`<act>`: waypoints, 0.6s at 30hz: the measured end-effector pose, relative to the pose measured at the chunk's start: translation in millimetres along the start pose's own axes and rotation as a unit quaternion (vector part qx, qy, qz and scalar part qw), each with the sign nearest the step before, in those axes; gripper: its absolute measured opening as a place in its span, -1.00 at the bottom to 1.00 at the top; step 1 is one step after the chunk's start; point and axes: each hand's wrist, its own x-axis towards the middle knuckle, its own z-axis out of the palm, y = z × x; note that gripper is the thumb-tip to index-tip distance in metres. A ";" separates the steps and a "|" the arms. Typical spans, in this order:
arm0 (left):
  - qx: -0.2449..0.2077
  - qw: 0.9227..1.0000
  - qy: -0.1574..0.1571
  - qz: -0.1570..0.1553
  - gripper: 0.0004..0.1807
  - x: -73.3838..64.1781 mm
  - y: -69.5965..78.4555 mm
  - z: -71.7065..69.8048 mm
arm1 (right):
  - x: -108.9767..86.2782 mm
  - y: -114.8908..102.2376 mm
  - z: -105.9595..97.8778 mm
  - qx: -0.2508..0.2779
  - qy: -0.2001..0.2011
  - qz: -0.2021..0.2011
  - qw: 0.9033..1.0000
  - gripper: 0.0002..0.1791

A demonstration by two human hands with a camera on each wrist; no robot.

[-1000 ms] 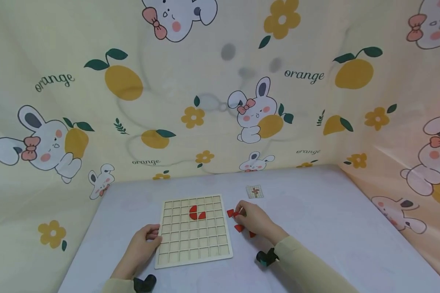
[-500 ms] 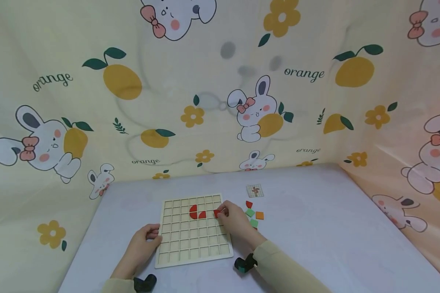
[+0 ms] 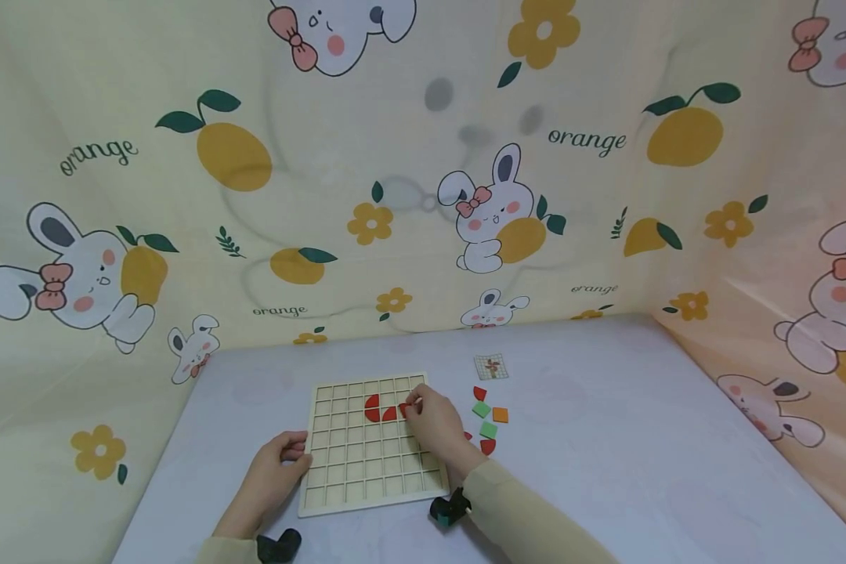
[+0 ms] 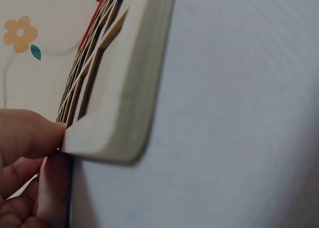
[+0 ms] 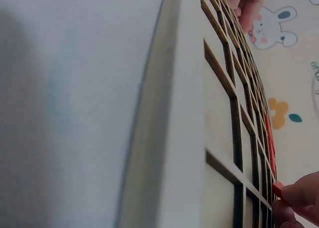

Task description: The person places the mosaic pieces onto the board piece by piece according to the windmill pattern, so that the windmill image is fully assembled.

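Note:
A pale wooden grid board (image 3: 362,472) lies on the table with three red quarter-round pieces (image 3: 372,413) set in its cells towards the far side. My left hand (image 3: 271,475) holds the board's left edge, its thumb at the rim and its fingers curled alongside in the left wrist view. Over the board's right part, my right hand (image 3: 437,427) pinches another red piece (image 5: 277,189) between thumb and fingertip. That piece is just right of the set ones and partly covered by the fingers. Whether it touches the grid, I cannot tell.
Right of the board lie loose pieces: red quarter-rounds (image 3: 488,446), green squares (image 3: 489,430) and an orange square (image 3: 500,415). Behind them is a small gridded picture card (image 3: 491,366) with a pinwheel-like figure. A printed cloth (image 3: 395,258) walls the table's back and sides.
My right hand has moved left from the loose pieces onto the board, bringing a red piece with it. The loose green and orange squares have come into view. My left hand stays put.

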 end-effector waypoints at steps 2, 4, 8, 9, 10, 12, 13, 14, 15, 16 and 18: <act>-0.001 1.000 0.000 0.000 -0.54 -0.4 0.2 -0.3 | -0.2 -1.0 0.8 -0.010 0.002 0.000 1.000 -0.96; -0.001 1.000 -0.001 -0.001 -0.54 -0.4 0.0 -0.6 | -0.3 -1.5 1.4 -0.017 -0.001 0.004 1.000 -0.96; -0.001 1.000 -0.002 -0.002 -0.54 -0.2 -0.4 -0.7 | -0.6 -2.3 1.7 -0.029 -0.014 0.010 0.999 -0.94; -0.001 1.000 -0.002 -0.002 -0.54 -0.1 -0.5 -0.6 | -0.3 -2.3 1.7 -0.031 -0.018 0.012 0.999 -0.94; -0.001 1.000 -0.002 -0.002 -0.54 0.1 -0.7 -0.5 | -0.2 -2.3 1.4 -0.033 -0.023 0.011 0.999 -0.94; 0.000 1.000 -0.003 -0.004 -0.54 0.3 -1.0 -0.3 | -0.1 -2.1 0.9 -0.035 -0.030 0.010 0.999 -0.94; 0.000 1.000 -0.003 -0.004 -0.54 0.4 -1.2 -0.3 | -0.2 -2.2 0.3 -0.034 -0.034 0.010 0.999 -0.95; 0.000 1.000 -0.004 -0.005 -0.54 0.5 -1.3 -0.5 | 0.0 -1.9 0.1 -0.034 -0.038 0.009 0.999 -0.95; 0.001 1.000 -0.005 -0.006 -0.54 0.6 -1.1 -0.7 | 0.3 -1.7 -0.4 -0.033 -0.041 0.008 0.999 -0.95; 0.001 1.000 -0.007 -0.007 -0.54 0.5 -0.8 -1.3 | 0.5 -1.6 -0.6 -0.034 -0.044 0.006 0.998 -0.95; 0.002 1.000 -0.009 -0.007 -0.54 0.6 0.1 -2.6 | 1.9 -1.2 -0.4 -0.035 -0.049 0.008 0.998 -0.94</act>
